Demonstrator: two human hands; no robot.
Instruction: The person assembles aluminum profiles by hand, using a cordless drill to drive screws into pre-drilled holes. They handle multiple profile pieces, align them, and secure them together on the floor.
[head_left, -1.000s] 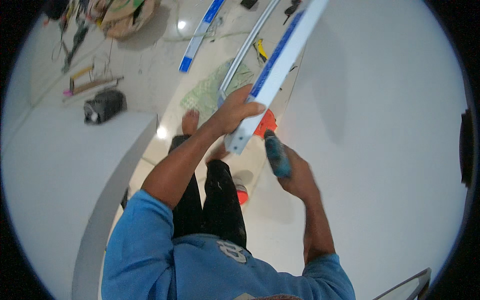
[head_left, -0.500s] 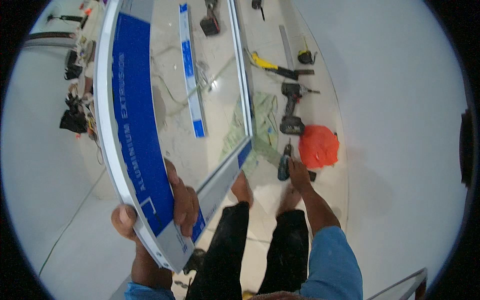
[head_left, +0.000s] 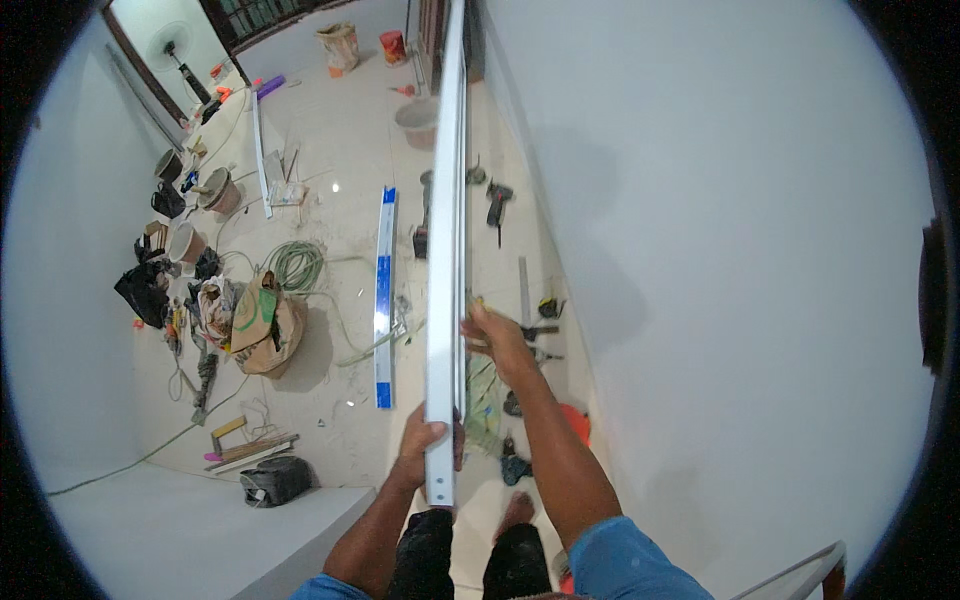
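Note:
A long white aluminium frame (head_left: 440,250) runs upright through the middle of the view, seen nearly edge-on, its near end by my legs. My left hand (head_left: 420,445) is closed round it close to that end, thumb across the face. Beside its right edge is my right hand (head_left: 497,340), fingers apart; whether they touch the frame I cannot tell. Under my right forearm a cordless drill (head_left: 515,467) lies on the floor, with a pale green cloth (head_left: 484,395) farther off. An orange-red bag (head_left: 576,422) is partly hidden behind that forearm.
A silver-and-blue aluminium bar (head_left: 384,330) lies left of the frame. Another power drill (head_left: 498,202) and a tape measure (head_left: 549,307) are by the right wall (head_left: 700,280). Left are a coiled green hose (head_left: 296,266), a bulky sack (head_left: 268,325) and a black bag (head_left: 277,482).
The frame has swung from the left to the centre, turning edge-on. My right hand has left the drill and moved up beside the frame. The view now takes in more of the room.

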